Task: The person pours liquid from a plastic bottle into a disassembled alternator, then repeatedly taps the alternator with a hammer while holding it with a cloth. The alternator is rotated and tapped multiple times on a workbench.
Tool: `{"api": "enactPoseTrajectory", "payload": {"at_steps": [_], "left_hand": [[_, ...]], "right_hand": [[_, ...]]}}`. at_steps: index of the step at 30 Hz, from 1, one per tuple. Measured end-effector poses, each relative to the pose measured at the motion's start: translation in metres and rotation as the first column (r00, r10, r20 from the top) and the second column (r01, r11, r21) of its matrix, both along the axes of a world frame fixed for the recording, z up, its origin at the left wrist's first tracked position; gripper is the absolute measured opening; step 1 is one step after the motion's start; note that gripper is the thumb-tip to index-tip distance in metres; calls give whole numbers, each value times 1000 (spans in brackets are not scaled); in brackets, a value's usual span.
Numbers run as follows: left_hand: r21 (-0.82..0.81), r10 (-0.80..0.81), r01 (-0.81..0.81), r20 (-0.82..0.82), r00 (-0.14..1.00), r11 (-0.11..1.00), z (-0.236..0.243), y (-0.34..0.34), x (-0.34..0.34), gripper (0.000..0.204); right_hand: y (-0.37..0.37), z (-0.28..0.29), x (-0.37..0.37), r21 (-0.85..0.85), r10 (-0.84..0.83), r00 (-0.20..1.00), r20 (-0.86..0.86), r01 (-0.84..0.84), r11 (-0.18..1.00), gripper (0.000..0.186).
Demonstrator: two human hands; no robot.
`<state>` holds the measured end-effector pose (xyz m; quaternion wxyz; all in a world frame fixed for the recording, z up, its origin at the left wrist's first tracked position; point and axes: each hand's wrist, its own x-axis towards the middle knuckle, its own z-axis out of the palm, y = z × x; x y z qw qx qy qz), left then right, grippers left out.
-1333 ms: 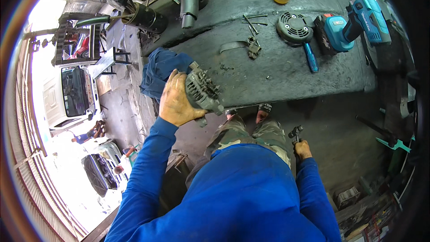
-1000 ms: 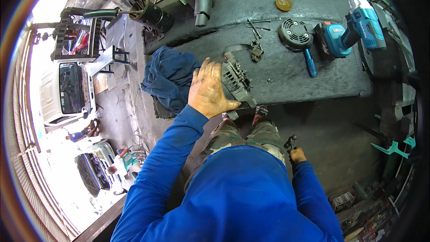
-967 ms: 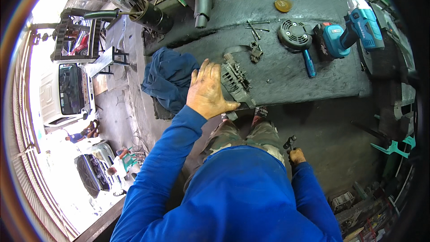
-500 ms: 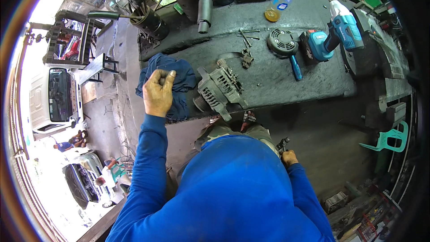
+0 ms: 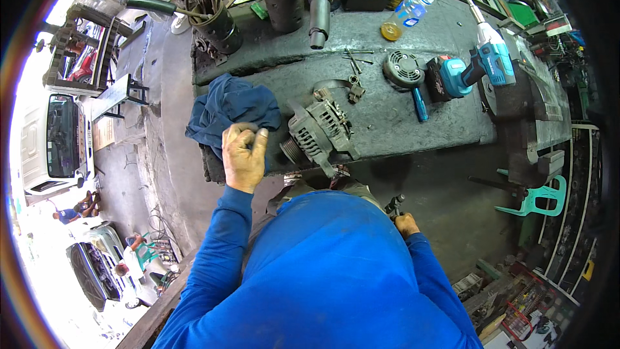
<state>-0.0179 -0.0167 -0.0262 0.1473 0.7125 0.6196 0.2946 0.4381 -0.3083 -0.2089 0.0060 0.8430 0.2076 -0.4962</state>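
Observation:
My left hand [image 5: 243, 158] is raised over the bench's front edge, fingers curled toward the thumb; whether anything small is in them is hidden. Just beyond it lies a crumpled dark blue rag [image 5: 234, 105]. A grey alternator [image 5: 320, 130] with a ribbed pulley rests on the bench to the right of this hand, apart from it. Low at my right side, my right hand [image 5: 406, 224] is closed round a dark metal tool with a hammer-like head [image 5: 394, 205]; its handle is mostly hidden by the hand.
On the dark workbench [image 5: 445, 126] are a round vented cover [image 5: 403, 68], a blue-handled tool [image 5: 420, 105], a cordless impact wrench [image 5: 487, 64], a bottle [image 5: 407, 16] and several thin bolts [image 5: 354, 61]. Tool-filled cans [image 5: 219, 31] line the back. A green chair [image 5: 546, 195] stands right.
My left hand has shifted right and slightly nearer to me, closer to the alternator, fingers still curled. My right hand keeps hold of the hammer-like tool. The whole view has turned a little.

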Motion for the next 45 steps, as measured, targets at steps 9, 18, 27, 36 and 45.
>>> {"api": "enactPoseTrajectory", "payload": {"at_steps": [9, 18, 27, 36, 45], "left_hand": [[-119, -273, 303, 214, 938, 946, 21, 6, 16, 39], [-27, -174, 182, 182, 968, 983, 13, 17, 19, 20], [-79, -327, 347, 196, 924, 934, 18, 23, 28, 31], [-34, -368, 374, 108, 923, 927, 23, 16, 40, 37], [-26, -375, 375, 14, 927, 927, 38, 23, 52, 41]], "right_hand": [[-13, 0, -20, 1, 165, 986, 5, -165, 986, 31], [-53, -9, -38, -51, 117, 992, 47, -114, 992, 37], [-88, -47, -33, -92, 132, 989, 71, -125, 988, 48], [-50, -22, -38, -90, 62, 998, 33, -59, 994, 46], [-49, -67, -18, -112, 136, 991, -7, -136, 984, 47]]}}
